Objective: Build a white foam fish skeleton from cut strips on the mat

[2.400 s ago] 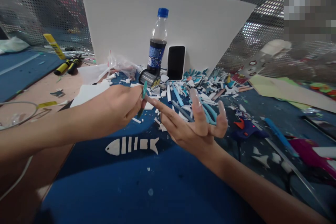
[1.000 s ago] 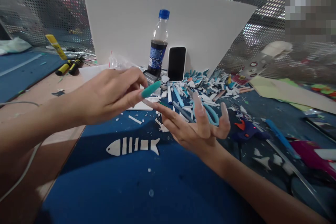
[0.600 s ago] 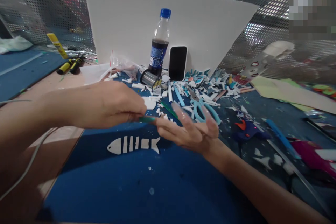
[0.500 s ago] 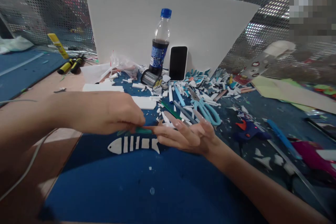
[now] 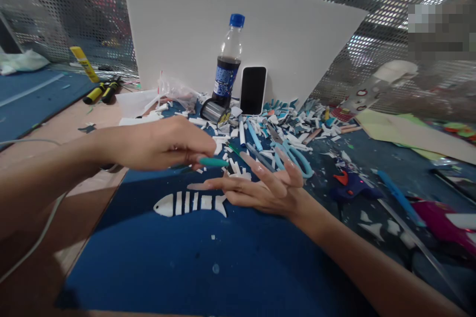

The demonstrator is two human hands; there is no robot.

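My left hand [image 5: 169, 144] is closed, pinching a slim teal pen-like stick [image 5: 213, 162] that points to the right. Whether it is a whole pen or only a cap I cannot tell. My right hand [image 5: 260, 185] lies palm up with long-nailed fingers spread apart, the index finger stretched left beneath the teal stick. Nothing shows in its grip. Just below that finger, a white fish shape made of separate pieces lies on the blue mat [image 5: 178, 262]: a head [image 5: 164, 205] with a black eye dot, several body strips and a tail [image 5: 220, 205].
White and blue scraps [image 5: 293, 124] are heaped behind my hands, with light-blue scissors [image 5: 307, 166] among them. A cola bottle [image 5: 226, 69], a wire spool [image 5: 215, 111] and a phone [image 5: 253, 90] stand before a white board. A blue glue gun [image 5: 355, 188] lies to the right.
My left hand has lifted up and slightly right with the teal stick, away from the right fingers. My right index finger now shows stretched out to the left.
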